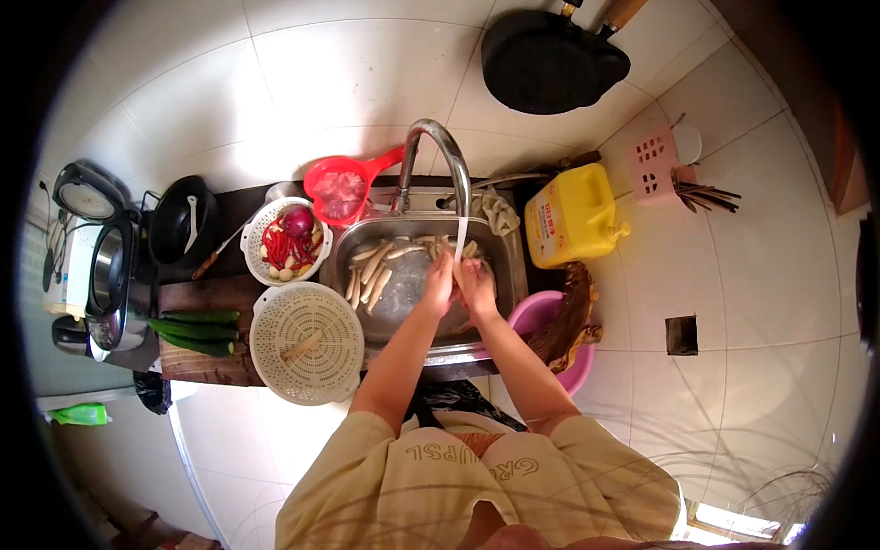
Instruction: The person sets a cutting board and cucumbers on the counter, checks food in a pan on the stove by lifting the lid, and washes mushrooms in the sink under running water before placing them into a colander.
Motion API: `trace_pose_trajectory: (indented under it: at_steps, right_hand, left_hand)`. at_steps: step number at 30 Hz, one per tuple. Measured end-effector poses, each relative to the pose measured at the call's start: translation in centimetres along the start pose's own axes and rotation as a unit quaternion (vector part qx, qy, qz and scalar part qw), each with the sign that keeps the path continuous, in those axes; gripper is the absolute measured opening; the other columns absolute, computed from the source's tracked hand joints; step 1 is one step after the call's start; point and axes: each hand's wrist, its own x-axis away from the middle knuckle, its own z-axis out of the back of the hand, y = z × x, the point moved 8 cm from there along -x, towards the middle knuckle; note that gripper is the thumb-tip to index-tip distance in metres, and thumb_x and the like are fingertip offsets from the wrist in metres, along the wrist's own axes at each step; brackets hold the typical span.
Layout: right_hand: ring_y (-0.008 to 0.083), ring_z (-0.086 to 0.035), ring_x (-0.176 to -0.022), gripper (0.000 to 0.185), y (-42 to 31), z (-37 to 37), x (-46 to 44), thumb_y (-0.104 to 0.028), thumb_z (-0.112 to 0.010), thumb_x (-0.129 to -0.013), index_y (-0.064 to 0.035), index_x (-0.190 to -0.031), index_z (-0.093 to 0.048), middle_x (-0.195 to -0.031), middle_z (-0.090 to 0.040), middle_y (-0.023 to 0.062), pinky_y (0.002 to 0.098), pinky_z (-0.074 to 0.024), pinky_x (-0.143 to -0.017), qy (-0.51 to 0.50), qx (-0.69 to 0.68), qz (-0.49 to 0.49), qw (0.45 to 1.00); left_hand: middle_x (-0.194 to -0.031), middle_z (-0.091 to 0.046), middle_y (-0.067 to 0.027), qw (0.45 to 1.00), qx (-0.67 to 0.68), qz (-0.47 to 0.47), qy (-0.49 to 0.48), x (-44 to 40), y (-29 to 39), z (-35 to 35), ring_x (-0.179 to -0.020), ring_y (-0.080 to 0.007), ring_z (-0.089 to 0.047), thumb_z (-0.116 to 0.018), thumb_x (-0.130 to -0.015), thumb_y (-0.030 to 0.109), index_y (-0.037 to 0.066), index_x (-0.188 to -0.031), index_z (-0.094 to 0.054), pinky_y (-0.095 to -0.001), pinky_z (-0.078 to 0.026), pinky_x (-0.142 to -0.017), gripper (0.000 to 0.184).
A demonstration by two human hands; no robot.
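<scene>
Glossy tiles, steel sink, slender pale stalks; hands close together beneath curved tap, grip unclear.

- Kitchen; looked domestic, small in scale.
- Metal sink below curved tap, water running; pale, stalk-like food pieces lay in it.
- Tiled wall, black pan high against it.
- Open-lidded cooker at left.
- Long green vegetables on wooden board.
- White colander held red chillies, purple onion.
- Pink holder with thin sticks.
</scene>
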Motion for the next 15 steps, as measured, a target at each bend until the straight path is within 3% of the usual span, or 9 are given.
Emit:
trace_pose_trajectory:
  at_steps: [1, 2, 4, 6, 8, 10, 12, 13, 15]
  right_hand:
    - [0.008, -0.039, -0.038, 0.029, 0.6, 0.0, -0.5, -0.032, -0.041, -0.086, -0.0056, -0.089, -0.053, -0.052, -0.046, 0.001, 0.0233, -0.0276, -0.033, 0.014, -0.033, -0.036, 0.999]
    - [0.008, -0.039, -0.038, 0.029, 0.6, -0.1, -0.7, -0.032, -0.041, -0.086, -0.0056, -0.089, -0.053, -0.052, -0.046, 0.001, 0.0233, -0.0276, -0.033, 0.012, -0.035, -0.036, 0.999]
    - [0.0081, -0.037, -0.037, 0.029, 2.0, 0.0, -0.9, -0.033, -0.04, -0.086, -0.0064, -0.087, -0.053, -0.052, -0.045, -0.0003, 0.0231, -0.0274, -0.033, -0.008, -0.008, -0.106, 0.994]
    - [0.0079, -0.037, -0.041, 0.029, 2.1, -0.9, -0.1, -0.031, -0.039, -0.087, -0.0065, -0.091, -0.053, -0.055, -0.046, -0.001, 0.0218, -0.0303, -0.037, -0.044, 0.005, -0.095, 0.994]
    - [0.0078, -0.04, -0.048, 0.029, 0.8, -2.6, 1.4, -0.029, -0.038, -0.088, -0.0056, -0.095, -0.054, -0.06, -0.046, -0.0006, 0.021, -0.0335, -0.044, -0.08, -0.166, -0.057, 0.981]
    - [0.0081, -0.043, -0.054, 0.03, 0.7, -2.5, 1.3, -0.027, -0.038, -0.089, -0.0045, -0.098, -0.054, -0.065, -0.049, 0.0003, 0.0217, -0.0356, -0.049, -0.093, -0.151, -0.046, 0.983]
    - [0.0118, -0.049, -0.059, 0.03, 0.5, -1.1, -0.5, -0.026, -0.038, -0.088, -0.0015, -0.095, -0.055, -0.071, -0.055, 0.0049, 0.0255, -0.0394, -0.052, 0.002, 0.016, 0.051, 0.999]
    - [0.0164, -0.054, -0.064, 0.033, 1.7, 0.0, -1.9, -0.026, -0.039, -0.087, 0.0025, -0.09, -0.055, -0.074, -0.059, 0.0116, 0.0296, -0.0419, -0.057, 0.066, 0.047, 0.146, 0.986]
    - [0.0202, -0.055, -0.062, 0.035, 2.0, 0.3, -1.8, -0.027, -0.041, -0.086, 0.0038, -0.082, -0.057, -0.068, -0.058, 0.0172, 0.0325, -0.0422, -0.057, 0.058, 0.184, 0.126, 0.973]
  left_hand:
    - [-0.083, -0.058, -0.0081, 0.999, -0.012, -0.025, -0.018, 0.4, 0.5, -0.8, -0.069, -0.0155, -0.056, -0.039, -0.087, 0.035, 0.006, -0.097, -0.046, -0.0268, -0.045, -0.054, 0.032]
    - [-0.089, -0.058, -0.0105, 0.994, -0.099, 0.032, 0.034, 1.1, -0.2, -0.1, -0.072, -0.0171, -0.057, -0.038, -0.088, 0.03, 0.006, -0.099, -0.045, -0.0275, -0.046, -0.06, 0.027]
    - [-0.086, -0.059, -0.0097, 0.991, -0.072, -0.111, 0.03, 0.3, 1.0, -0.2, -0.064, -0.0165, -0.056, -0.039, -0.087, 0.034, 0.007, -0.094, -0.046, -0.0273, -0.045, -0.054, 0.029]
    - [-0.078, -0.057, -0.0088, 0.995, -0.024, -0.087, 0.047, -0.1, 1.6, 0.5, -0.062, -0.0163, -0.056, -0.038, -0.087, 0.036, 0.007, -0.086, -0.045, -0.0282, -0.045, -0.053, 0.03]
    - [-0.07, -0.056, -0.008, 0.996, 0.025, -0.061, 0.063, 0.2, 2.4, 0.1, -0.059, -0.0161, -0.055, -0.037, -0.087, 0.039, 0.006, -0.079, -0.044, -0.0291, -0.045, -0.053, 0.034]
    - [-0.068, -0.055, -0.0084, 0.991, 0.029, -0.074, 0.105, 0.4, 2.8, 0.5, -0.06, -0.0171, -0.056, -0.037, -0.087, 0.04, 0.007, -0.073, -0.043, -0.0283, -0.045, -0.054, 0.037]
    - [-0.073, -0.055, -0.0066, 0.978, -0.079, -0.148, 0.126, 0.3, 2.2, 1.3, -0.062, -0.0143, -0.053, -0.038, -0.088, 0.036, 0.003, -0.08, -0.047, -0.0267, -0.044, -0.057, 0.035]
    - [-0.078, -0.055, -0.0061, 0.971, -0.128, -0.173, 0.103, 0.6, 1.8, 0.7, -0.067, -0.0128, -0.053, -0.039, -0.087, 0.034, 0.003, -0.088, -0.045, -0.0256, -0.044, -0.06, 0.031]
    - [-0.084, -0.055, -0.0058, 0.959, -0.178, -0.204, 0.084, 1.6, 1.9, 0.5, -0.07, -0.0115, -0.051, -0.043, -0.087, 0.026, 0.003, -0.098, -0.042, -0.0245, -0.044, -0.064, 0.025]
